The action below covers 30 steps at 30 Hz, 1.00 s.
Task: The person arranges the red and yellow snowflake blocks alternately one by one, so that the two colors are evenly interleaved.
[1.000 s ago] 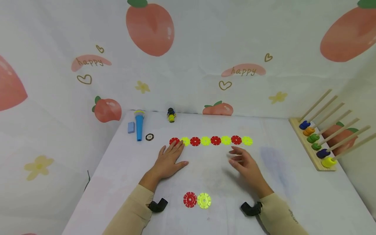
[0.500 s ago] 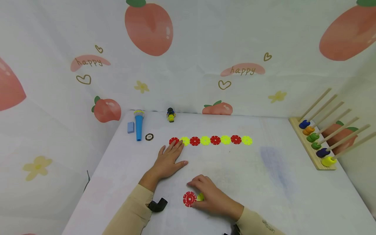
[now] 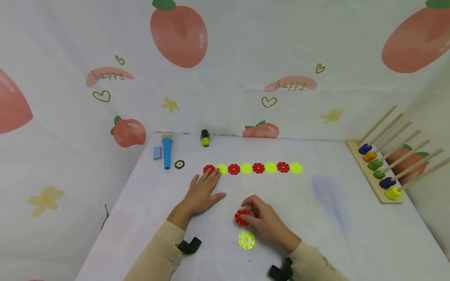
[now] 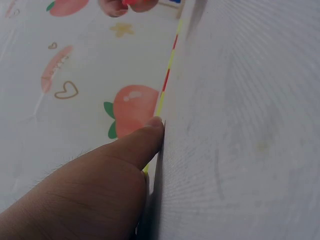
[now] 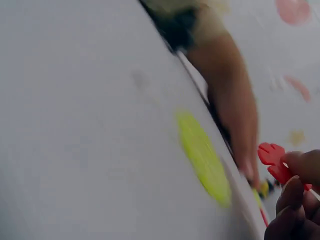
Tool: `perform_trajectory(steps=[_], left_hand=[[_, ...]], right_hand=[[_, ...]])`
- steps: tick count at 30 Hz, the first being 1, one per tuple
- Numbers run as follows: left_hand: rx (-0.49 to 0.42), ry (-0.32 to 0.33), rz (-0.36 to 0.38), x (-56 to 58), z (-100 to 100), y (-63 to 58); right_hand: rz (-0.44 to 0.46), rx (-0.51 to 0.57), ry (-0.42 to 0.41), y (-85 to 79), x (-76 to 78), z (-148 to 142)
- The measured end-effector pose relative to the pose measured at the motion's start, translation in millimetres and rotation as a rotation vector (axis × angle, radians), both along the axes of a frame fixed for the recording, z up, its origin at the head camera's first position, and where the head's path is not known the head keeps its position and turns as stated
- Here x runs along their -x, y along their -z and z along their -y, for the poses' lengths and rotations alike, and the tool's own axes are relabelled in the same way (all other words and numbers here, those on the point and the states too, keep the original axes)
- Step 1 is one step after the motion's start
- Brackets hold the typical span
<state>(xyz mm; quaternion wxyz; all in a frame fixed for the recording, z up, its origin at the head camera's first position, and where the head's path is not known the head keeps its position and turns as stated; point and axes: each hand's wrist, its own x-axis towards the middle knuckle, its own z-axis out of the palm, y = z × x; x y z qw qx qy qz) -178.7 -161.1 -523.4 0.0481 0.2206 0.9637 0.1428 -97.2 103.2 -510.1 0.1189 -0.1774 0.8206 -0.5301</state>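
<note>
My left hand point(image 3: 202, 195) lies flat on the table, fingers spread, its fingertips on the left end of a row of red and yellow-green notched discs. Between thumb and fingers my right hand point(image 3: 264, 220) pinches a red notched disc point(image 3: 241, 217), held above the table; the right wrist view also shows this red disc point(image 5: 272, 159) in the fingers. Just in front of that hand a yellow-green notched disc point(image 3: 247, 240) lies flat on the table. Along the row, a red disc point(image 3: 258, 168) and a yellow-green disc point(image 3: 296, 168) alternate with others, edges close together.
At the back left are a blue toy microphone point(image 3: 166, 150), a light blue block point(image 3: 157, 153), a black round chip point(image 3: 179, 164) and a small toy figure point(image 3: 205, 138). A wooden peg rack point(image 3: 372, 175) with coloured beads stands at the right edge. Printed cloth hangs behind.
My right hand has moved from near the row down to the two front discs, then lifted the red one up and away. The yellow-green one has shifted slightly right. My left hand stays put.
</note>
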Motion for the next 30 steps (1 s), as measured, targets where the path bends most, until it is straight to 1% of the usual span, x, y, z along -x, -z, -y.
perform_trajectory(steps=[4, 6, 10, 15, 18, 20, 22, 24, 26, 28, 30], left_hand=[[0.002, 0.001, -0.006, -0.5, -1.2, -0.2], [0.007, 0.002, -0.007, -0.6, -1.2, -0.2], [0.006, 0.001, -0.009, -0.8, -0.6, -0.2], [0.004, 0.008, -0.013, 0.0, -0.3, 1.2], [0.009, 0.008, -0.008, -0.1, -0.7, 1.2], [0.012, 0.004, -0.004, -0.5, -0.8, 0.4], [0.011, 0.003, -0.002, -0.8, -0.6, -0.2], [0.012, 0.002, -0.002, -1.0, -0.5, -0.7], [0.007, 0.004, -0.004, -1.0, -0.5, -1.1], [0.002, 0.005, -0.008, -0.8, -0.6, -0.9], [-0.002, 0.009, -0.017, -0.3, -0.5, 0.2]], right_hand=[[-0.007, 0.059, 0.219, 6.3, 23.8, -40.6], [-0.005, 0.078, 0.315, 10.4, 34.9, -63.2], [-0.020, 0.045, 0.489, 15.9, 53.8, -107.1], [-0.046, -0.041, 0.688, 15.8, 70.8, -152.8], [-0.042, -0.064, 0.772, 15.7, 78.9, -170.8], [-0.041, -0.071, 0.795, 15.7, 82.5, -177.1], [-0.061, -0.112, 0.796, 16.5, 83.4, -179.7], [-0.124, -0.185, 0.771, 18.2, 82.2, -179.5], [-0.199, -0.295, 0.711, 20.0, 79.5, -177.7], [-0.277, -0.410, 0.630, 21.8, 77.2, -176.0], [-0.327, -0.491, 0.550, 22.7, 75.4, -174.7]])
